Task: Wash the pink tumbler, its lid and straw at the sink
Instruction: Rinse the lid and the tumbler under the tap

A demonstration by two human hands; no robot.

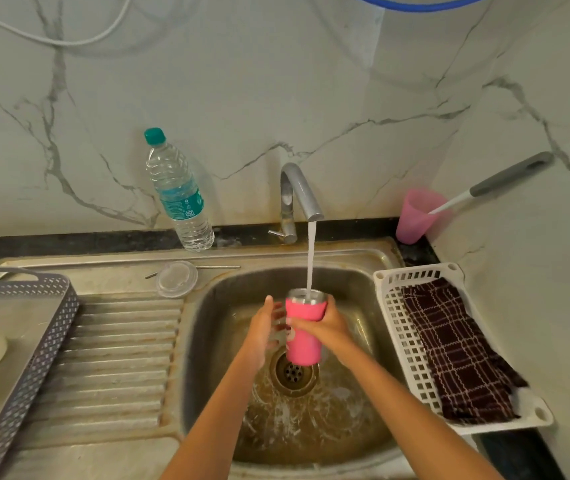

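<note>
Pink tumbler (pixel 306 337): steel-rimmed, upright, mouth open, gripped at mid-body by your right hand (pixel 328 329), just beside your left hand (pixel 263 323). Clear round lid (pixel 177 279): lies flat, up and left of your left hand, well apart. Thin metal straw (pixel 219 267): lies level along the lid's far edge.

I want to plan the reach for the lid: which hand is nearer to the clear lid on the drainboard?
Left. The left hand is open right of the lid, over the basin; the right hand grips the pink tumbler farther right.
</note>
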